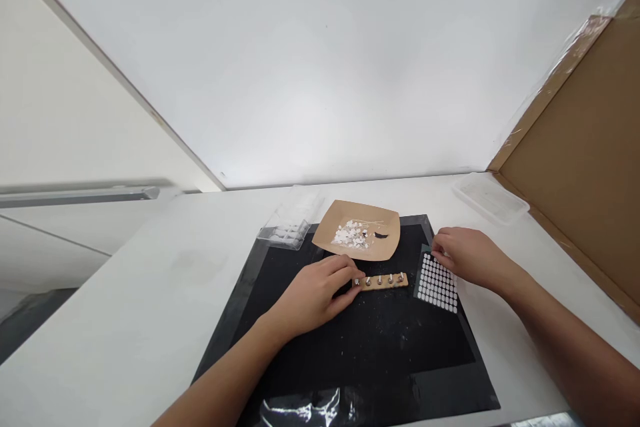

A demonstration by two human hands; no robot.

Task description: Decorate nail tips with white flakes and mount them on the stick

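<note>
My left hand [325, 290] pinches the left end of a narrow wooden strip [385, 283] that lies on the black mat [360, 360]. Several small metal pieces with white bits stand in a row along the strip. Off to the right, my right hand [465, 253] has its fingers bent together at the top edge of a sheet of round white stickers [437, 283]. The sheet rests over the mat's right edge. Whether a single sticker is between those fingertips is hidden.
Behind the strip sits a brown paper tray [327, 223] with white scraps and a dark sliver. A clear plastic case [287, 230] stands to its left. At the back right is a clear plastic lid or box [493, 199], near a cardboard panel [585, 127]. A white wall [350, 80] closes off the back.
</note>
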